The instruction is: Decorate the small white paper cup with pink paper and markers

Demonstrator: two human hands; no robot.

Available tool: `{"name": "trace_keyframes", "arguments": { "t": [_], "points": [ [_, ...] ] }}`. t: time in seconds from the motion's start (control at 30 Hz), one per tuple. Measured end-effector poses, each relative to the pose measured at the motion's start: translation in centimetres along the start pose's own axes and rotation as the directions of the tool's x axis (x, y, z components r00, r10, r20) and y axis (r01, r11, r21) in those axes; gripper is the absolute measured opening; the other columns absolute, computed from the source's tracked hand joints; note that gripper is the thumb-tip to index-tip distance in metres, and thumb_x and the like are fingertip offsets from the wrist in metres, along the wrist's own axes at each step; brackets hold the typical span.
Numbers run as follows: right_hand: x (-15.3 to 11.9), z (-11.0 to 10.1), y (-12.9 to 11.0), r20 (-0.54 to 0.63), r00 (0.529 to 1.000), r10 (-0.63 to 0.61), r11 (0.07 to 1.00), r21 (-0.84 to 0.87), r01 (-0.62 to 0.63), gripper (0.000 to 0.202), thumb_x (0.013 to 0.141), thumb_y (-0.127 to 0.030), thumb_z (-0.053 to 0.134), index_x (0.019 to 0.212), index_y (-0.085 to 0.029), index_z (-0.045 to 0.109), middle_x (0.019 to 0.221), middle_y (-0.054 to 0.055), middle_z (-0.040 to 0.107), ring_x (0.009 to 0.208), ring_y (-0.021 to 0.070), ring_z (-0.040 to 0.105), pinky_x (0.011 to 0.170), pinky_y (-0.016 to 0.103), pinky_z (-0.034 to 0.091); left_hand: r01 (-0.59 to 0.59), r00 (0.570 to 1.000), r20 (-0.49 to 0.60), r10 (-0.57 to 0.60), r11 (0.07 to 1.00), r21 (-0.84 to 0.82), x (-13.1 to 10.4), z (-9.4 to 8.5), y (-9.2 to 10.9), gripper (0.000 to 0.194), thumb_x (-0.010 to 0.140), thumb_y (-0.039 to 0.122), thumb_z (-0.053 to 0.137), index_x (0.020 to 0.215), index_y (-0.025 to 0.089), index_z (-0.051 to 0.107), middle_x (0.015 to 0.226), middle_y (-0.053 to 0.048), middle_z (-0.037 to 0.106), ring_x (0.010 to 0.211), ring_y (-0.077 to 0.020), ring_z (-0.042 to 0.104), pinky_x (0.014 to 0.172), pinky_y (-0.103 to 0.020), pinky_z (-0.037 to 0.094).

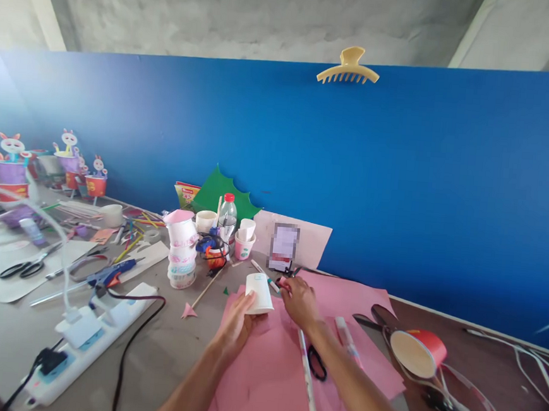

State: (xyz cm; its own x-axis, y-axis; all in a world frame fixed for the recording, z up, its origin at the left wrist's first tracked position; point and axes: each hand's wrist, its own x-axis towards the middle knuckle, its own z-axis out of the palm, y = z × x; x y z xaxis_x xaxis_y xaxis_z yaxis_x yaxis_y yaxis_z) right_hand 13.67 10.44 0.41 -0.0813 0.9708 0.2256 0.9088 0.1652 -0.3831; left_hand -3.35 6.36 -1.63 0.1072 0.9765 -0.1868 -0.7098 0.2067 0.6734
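Observation:
A white paper cup (258, 294) is held in my left hand (237, 320), whose fingers wrap round its lower left side above the pink sheets (260, 382). Just right of the cup, my right hand (301, 301) is closed, its fingertips pinched on a small pink piece (283, 283). A white pen (307, 379) lies on the pink paper below my right wrist. Beside that pen is a black scissor handle (317, 363), and a clear-capped marker (348, 341) lies right of my right forearm.
Stacked decorated cups (183, 249), a bottle (227, 217) and a pink cup (244, 246) stand behind. A power strip (92, 343), glue gun (110, 273) and scissors (29, 265) are left. A red cup (419, 352) lies among cables at right. A blue partition (401, 165) backs the table.

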Motion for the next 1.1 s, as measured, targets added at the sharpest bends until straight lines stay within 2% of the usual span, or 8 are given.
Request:
{"name": "trace_keyframes", "arguments": {
  "t": [0.1, 0.23, 0.37, 0.5, 0.83, 0.97, 1.1],
  "points": [
    [-3.1, -2.0, 3.2, -0.014, 1.000, 0.023, 0.998, 0.060, -0.022, 0.023, 0.092, -0.022, 0.050, 0.102, -0.020, 0.070, 0.106, 0.008, 0.073, 0.091, 0.0196, 0.068, 0.083, 0.027, 0.046, 0.007, 1.000, -0.014, -0.007, 1.000, -0.007, 0.0, 0.1, 0.1, 0.040, 0.072, 0.036, 0.083, 0.100, 0.012, 0.068, 0.087, -0.008, 0.074, 0.075, -0.0194, 0.070, 0.068, -0.028, 0.056],
    [-7.9, -4.4, 7.6, -0.025, 0.997, 0.078, 0.994, 0.079, -0.076, 0.024, 0.087, -0.020, 0.049, 0.090, -0.021, 0.072, 0.092, 0.008, 0.076, 0.083, 0.0231, 0.071, 0.075, 0.030, 0.049, 0.049, 0.999, -0.019, -0.049, 0.999, 0.018, 0.1, 0.2, 0.4, 0.032, 0.077, 0.032, 0.079, 0.100, 0.013, 0.068, 0.087, -0.008, 0.075, 0.075, -0.0201, 0.070, 0.071, -0.031, 0.057],
    [-10.6, -5.5, 9.7, -0.045, 0.996, 0.073, 0.993, 0.101, -0.068, 0.022, 0.083, -0.022, 0.052, 0.084, -0.022, 0.073, 0.091, 0.009, 0.078, 0.087, 0.0265, 0.072, 0.078, 0.034, 0.051, 0.045, 0.998, -0.039, -0.045, 0.999, 0.023, 0.1, 0.3, 0.6, 0.022, 0.080, 0.029, 0.076, 0.096, 0.015, 0.069, 0.084, -0.007, 0.075, 0.072, -0.0200, 0.071, 0.072, -0.032, 0.058],
    [-10.6, -5.5, 9.8, -0.073, 0.995, 0.061, 0.989, 0.142, -0.050, 0.023, 0.083, -0.026, 0.051, 0.087, -0.021, 0.074, 0.092, 0.010, 0.078, 0.084, 0.0265, 0.072, 0.075, 0.034, 0.053, 0.044, 0.998, -0.055, -0.043, 0.999, 0.021, 0.2, 0.3, 0.6, 0.020, 0.082, 0.028, 0.074, 0.095, 0.014, 0.067, 0.083, -0.008, 0.075, 0.073, -0.0206, 0.072, 0.073, -0.033, 0.059],
    [-9.1, -5.2, 7.9, -0.114, 0.990, 0.083, 0.983, 0.173, -0.062, 0.026, 0.084, -0.030, 0.049, 0.089, -0.022, 0.073, 0.093, 0.010, 0.078, 0.088, 0.0266, 0.071, 0.079, 0.035, 0.053, 0.032, 0.999, -0.026, -0.031, 0.999, 0.038, 0.3, 0.1, 0.4, 0.026, 0.078, 0.032, 0.077, 0.096, 0.017, 0.068, 0.085, -0.007, 0.075, 0.080, -0.0223, 0.072, 0.078, -0.034, 0.058],
    [-9.3, -5.1, 7.5, -0.091, 0.991, 0.100, 0.983, 0.165, -0.084, 0.024, 0.082, -0.029, 0.050, 0.087, -0.022, 0.073, 0.090, 0.010, 0.078, 0.084, 0.0257, 0.073, 0.075, 0.033, 0.053, 0.028, 1.000, 0.000, -0.028, 0.999, 0.039, 0.3, 0.1, 0.3, 0.031, 0.076, 0.036, 0.079, 0.097, 0.016, 0.068, 0.085, -0.007, 0.075, 0.084, -0.0242, 0.072, 0.079, -0.034, 0.057],
    [-9.7, -4.0, 6.8, -0.056, 0.993, 0.099, 0.984, 0.153, -0.090, 0.025, 0.084, -0.028, 0.048, 0.085, -0.021, 0.072, 0.087, 0.010, 0.078, 0.079, 0.0253, 0.073, 0.070, 0.031, 0.052, 0.034, 0.999, 0.008, -0.034, 0.999, 0.041, 0.2, 0.2, 0.3, 0.036, 0.075, 0.038, 0.080, 0.100, 0.015, 0.067, 0.085, -0.008, 0.075, 0.078, -0.0225, 0.072, 0.074, -0.032, 0.057]
  ]
}}
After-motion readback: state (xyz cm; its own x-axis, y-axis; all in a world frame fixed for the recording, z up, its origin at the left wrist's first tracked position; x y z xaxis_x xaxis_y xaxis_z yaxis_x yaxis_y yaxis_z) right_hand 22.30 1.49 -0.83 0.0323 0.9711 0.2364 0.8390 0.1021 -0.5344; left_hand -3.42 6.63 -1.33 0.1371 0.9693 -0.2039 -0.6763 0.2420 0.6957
